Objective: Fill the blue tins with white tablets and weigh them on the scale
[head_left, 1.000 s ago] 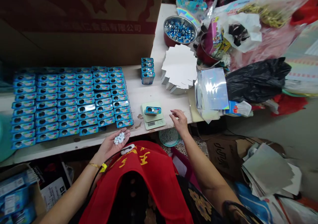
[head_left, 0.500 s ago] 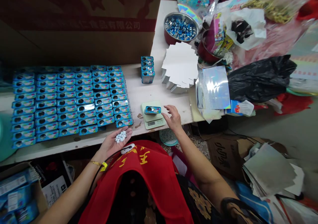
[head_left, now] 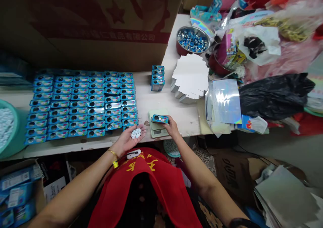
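Note:
Palm up at the table's front edge, my left hand [head_left: 124, 142] cups a small heap of white candies [head_left: 136, 133]. My right hand [head_left: 173, 127] has its thumb and fingers on the right end of a small blue box [head_left: 159, 119] with a round dark opening on top. That box is over a pale green kitchen scale [head_left: 157, 133]; whether it touches the plate I cannot tell. Left of the scale stand tight rows of the same kind of blue boxes [head_left: 78, 124], most with dark openings. A short column of blue boxes [head_left: 157, 82] stands behind the scale.
A metal bowl [head_left: 178, 49] of blue-and-silver caps stands at the back, behind a stack of white card [head_left: 191, 75]. Shiny sheets [head_left: 224, 98] and a black plastic bag [head_left: 274, 95] lie rightward. A green tub [head_left: 19, 132] of white candies is far left; a large carton [head_left: 101, 53] rises behind.
My right hand has closed on the end of the blue box on the scale. My left hand has come nearer the scale with the candies. The camera view has shifted left.

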Demonstrator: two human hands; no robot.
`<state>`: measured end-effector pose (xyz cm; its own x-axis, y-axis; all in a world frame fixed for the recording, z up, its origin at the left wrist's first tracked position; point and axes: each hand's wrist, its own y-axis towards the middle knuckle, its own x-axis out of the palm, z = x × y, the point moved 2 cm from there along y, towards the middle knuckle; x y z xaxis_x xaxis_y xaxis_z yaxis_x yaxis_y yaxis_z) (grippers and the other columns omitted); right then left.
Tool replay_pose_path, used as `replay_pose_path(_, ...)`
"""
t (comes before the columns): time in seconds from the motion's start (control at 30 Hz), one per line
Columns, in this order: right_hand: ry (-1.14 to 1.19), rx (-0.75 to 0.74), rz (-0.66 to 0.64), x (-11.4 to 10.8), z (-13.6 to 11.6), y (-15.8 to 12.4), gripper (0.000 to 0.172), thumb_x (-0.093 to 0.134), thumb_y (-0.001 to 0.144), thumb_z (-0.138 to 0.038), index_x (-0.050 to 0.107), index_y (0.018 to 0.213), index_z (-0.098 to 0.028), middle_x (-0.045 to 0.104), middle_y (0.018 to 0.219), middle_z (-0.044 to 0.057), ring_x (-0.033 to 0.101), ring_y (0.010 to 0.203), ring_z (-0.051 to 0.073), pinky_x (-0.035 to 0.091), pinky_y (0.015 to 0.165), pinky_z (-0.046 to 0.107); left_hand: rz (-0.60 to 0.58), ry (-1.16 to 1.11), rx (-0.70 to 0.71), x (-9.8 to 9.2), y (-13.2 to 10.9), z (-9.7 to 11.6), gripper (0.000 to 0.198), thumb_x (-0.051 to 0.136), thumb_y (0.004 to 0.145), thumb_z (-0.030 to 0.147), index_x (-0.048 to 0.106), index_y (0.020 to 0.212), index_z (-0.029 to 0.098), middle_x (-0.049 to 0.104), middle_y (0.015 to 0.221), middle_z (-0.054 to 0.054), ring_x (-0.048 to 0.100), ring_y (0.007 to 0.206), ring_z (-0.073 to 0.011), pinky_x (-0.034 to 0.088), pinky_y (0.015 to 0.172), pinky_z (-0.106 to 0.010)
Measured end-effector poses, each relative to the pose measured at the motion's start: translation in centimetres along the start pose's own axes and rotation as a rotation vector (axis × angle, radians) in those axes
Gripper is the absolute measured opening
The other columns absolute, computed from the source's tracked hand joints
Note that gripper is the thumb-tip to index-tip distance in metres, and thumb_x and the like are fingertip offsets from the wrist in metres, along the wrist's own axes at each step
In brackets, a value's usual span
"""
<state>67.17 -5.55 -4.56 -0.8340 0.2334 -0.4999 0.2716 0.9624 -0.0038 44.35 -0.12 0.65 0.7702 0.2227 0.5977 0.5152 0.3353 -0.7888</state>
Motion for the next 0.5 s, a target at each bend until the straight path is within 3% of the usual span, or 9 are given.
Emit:
replay_pose_path(0.07,-0.044,-0.058,0.033,-0.1,-1.7,0.4,0.033,0.052,0.076,-0.029,0.049,0.108,-0.018,0.058,0.095,0.005,0.055,0.087,0.018,0.045,0.077,0.033,-0.025,-0.015,0.015,0.4,1.0,0.2,0.021,0.046,0.081,0.019,0.06,0.089,0.005,0.064,0.085,-0.016,0.062,0.082,-0.0215,0.051,0.074,-0.034)
replay_pose_path(0.13,-0.2,-0.189,0.038,-0.8,-4.9,0.6,0.035,0.052,0.077,-0.027,0.049,0.111,-0.02,0.057,0.102,0.006,0.051,0.094,0.02,0.041,0.083,0.035,-0.033,-0.036,0.038,1.0,2.2,0.4,0.02,0.046,0.081,0.019,0.06,0.086,0.006,0.064,0.081,-0.015,0.063,0.079,-0.0211,0.051,0.072,-0.034)
replay_pose_path(0.3,-0.716,-0.543,-0.138,-1.9,-12.5,0.7,0.04,0.044,0.082,-0.018,0.044,0.122,-0.024,0.055,0.11,0.007,0.043,0.104,0.023,0.03,0.092,0.04,-0.012,-0.105,0.084,2.7,5.0,0.9,0.014,0.048,0.078,0.02,0.057,0.073,0.011,0.062,0.063,-0.007,0.06,0.059,-0.0162,0.051,0.06,-0.032)
replay_pose_path(0.4,-0.857,-0.69,-0.161,-1.7,-14.1,0.5,0.038,0.04,0.084,-0.017,0.045,0.121,-0.024,0.055,0.109,0.008,0.042,0.104,0.022,0.027,0.092,0.04,-0.05,-0.11,0.078,3.4,5.9,1.0,0.014,0.048,0.077,0.019,0.059,0.079,0.01,0.063,0.066,-0.008,0.06,0.058,-0.0158,0.05,0.057,-0.029)
replay_pose_path(0.5,-0.897,-0.743,-0.169,-1.6,-14.2,0.4,0.039,0.04,0.085,-0.018,0.042,0.124,-0.024,0.053,0.113,0.008,0.04,0.107,0.023,0.026,0.092,0.039,-0.072,-0.111,0.044,3.9,6.1,0.8,0.014,0.049,0.075,0.016,0.06,0.082,0.008,0.064,0.069,-0.01,0.06,0.057,-0.0159,0.049,0.055,-0.028)
